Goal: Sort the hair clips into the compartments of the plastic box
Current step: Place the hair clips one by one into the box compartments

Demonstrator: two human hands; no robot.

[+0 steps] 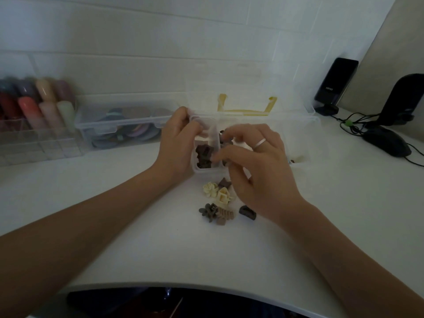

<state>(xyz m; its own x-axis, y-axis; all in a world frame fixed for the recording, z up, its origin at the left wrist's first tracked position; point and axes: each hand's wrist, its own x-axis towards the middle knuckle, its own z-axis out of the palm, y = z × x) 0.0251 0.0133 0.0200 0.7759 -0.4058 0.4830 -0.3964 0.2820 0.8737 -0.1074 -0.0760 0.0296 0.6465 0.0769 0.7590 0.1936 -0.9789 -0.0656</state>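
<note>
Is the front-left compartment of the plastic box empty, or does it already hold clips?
Not empty. The front-left compartment holds several dark brown clips; the left hand grips the plastic box beside it.

I've got one view only: head cam, wide-angle, looking fwd and down over the white table point(137, 237) toward the far wall point(160, 42). Close in, both forearms enter from the near edge.

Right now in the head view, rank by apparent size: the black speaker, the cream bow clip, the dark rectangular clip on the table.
1. black speaker, though it sits farther away
2. cream bow clip
3. dark rectangular clip, close to the bow clip, so unsure
</note>
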